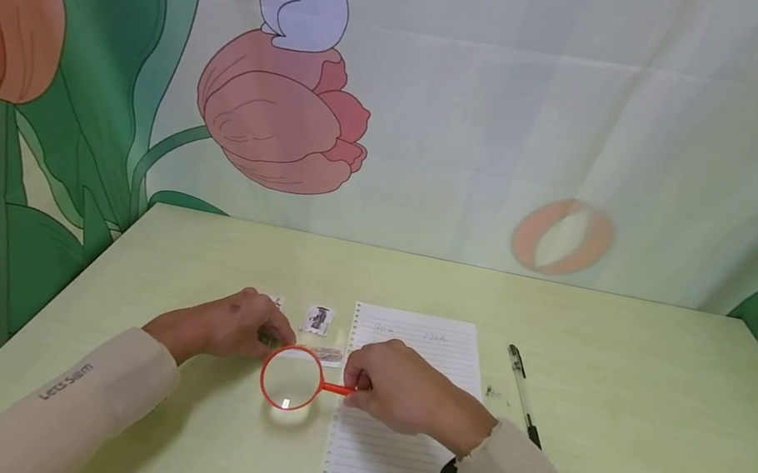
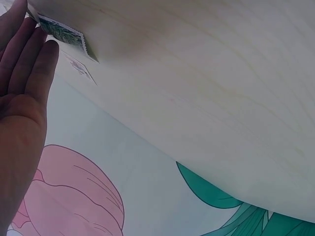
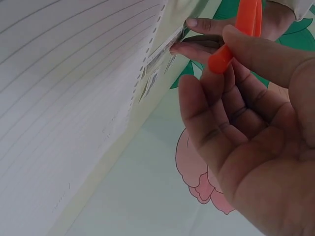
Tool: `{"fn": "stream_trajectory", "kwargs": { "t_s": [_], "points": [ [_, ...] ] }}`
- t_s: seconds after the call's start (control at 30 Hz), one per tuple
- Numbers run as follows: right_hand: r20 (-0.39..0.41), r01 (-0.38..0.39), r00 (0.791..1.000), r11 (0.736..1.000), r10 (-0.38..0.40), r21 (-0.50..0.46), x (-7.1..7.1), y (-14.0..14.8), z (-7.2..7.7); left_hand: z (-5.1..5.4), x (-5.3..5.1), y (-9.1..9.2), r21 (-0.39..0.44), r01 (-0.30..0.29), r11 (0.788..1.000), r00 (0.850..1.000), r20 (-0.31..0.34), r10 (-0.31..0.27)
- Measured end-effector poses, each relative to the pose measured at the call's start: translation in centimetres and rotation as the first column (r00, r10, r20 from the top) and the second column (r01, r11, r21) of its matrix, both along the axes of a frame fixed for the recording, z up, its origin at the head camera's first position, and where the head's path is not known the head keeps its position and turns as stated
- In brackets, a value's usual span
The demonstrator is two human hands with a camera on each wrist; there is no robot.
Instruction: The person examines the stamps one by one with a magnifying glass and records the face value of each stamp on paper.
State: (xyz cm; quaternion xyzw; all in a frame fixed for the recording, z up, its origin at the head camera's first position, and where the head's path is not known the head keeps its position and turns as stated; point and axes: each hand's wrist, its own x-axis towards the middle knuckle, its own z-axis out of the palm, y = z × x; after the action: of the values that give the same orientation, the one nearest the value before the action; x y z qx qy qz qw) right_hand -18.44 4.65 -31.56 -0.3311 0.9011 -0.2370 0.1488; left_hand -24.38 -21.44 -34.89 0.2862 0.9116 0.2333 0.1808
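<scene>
My right hand [image 1: 399, 384] pinches the thin handle of an orange-red magnifying glass [image 1: 337, 389] between thumb and fingers. Its round lens is over the tabletop, just in front of my left hand [image 1: 233, 329]. The left hand pinches the edge of a postage stamp [image 1: 327, 356]; in the left wrist view this stamp [image 2: 61, 32] has a perforated edge and a greenish picture, and stands tilted off the table. Behind it lies a second stamp [image 1: 318, 320] with a dark figure. Another small stamp [image 1: 277, 301] is partly hidden by the left hand.
A lined notebook sheet [image 1: 399, 468] with handwriting near its top lies under the right hand. To its right is a clear pen [image 1: 525, 393] with black ends, beside small dark marks on the table. A printed cloth backdrop [image 1: 461, 116] rises behind the table's far edge.
</scene>
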Motion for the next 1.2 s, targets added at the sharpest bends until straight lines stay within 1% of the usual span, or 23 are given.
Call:
{"fn": "stream_trajectory", "kwargs": {
  "t_s": [0.2,0.27,0.37,0.43,0.67,0.9,1.03,1.2],
  "points": [
    [-0.013,-0.003,1.000,1.000,0.003,-0.003,0.0,0.1,0.0,0.1,0.0,0.0,0.000,0.012,1.000,1.000,-0.001,-0.012],
    [-0.018,0.003,1.000,1.000,-0.003,0.002,0.0,0.3,-0.1,0.1,-0.1,0.1,0.003,0.021,1.000,1.000,-0.004,-0.021],
    [-0.020,0.016,1.000,1.000,-0.016,0.004,0.0,0.7,-0.1,0.1,-0.2,0.1,0.003,0.017,1.000,1.000,0.004,-0.017],
    [-0.020,0.026,0.999,1.000,-0.026,0.006,0.0,1.0,-0.1,0.1,-0.2,0.2,0.000,0.008,1.000,1.000,0.014,-0.008],
    [-0.020,0.040,0.999,0.999,-0.040,0.007,0.1,2.6,-0.2,0.1,0.1,0.3,-0.025,-0.055,0.998,0.997,0.047,0.056],
    [-0.033,0.066,0.997,0.998,-0.067,-0.019,0.4,4.9,-0.1,0.3,0.0,0.5,-0.050,-0.062,0.997,0.997,0.041,0.064],
    [-0.053,0.079,0.995,0.997,-0.080,-0.016,0.5,6.3,-0.4,0.3,0.1,0.7,-0.067,-0.089,0.994,0.994,0.055,0.093],
    [-0.058,0.087,0.994,0.996,-0.089,-0.031,0.6,7.9,-0.6,0.2,0.2,1.0,-0.079,-0.132,0.988,0.988,0.073,0.138]
  ]
}}
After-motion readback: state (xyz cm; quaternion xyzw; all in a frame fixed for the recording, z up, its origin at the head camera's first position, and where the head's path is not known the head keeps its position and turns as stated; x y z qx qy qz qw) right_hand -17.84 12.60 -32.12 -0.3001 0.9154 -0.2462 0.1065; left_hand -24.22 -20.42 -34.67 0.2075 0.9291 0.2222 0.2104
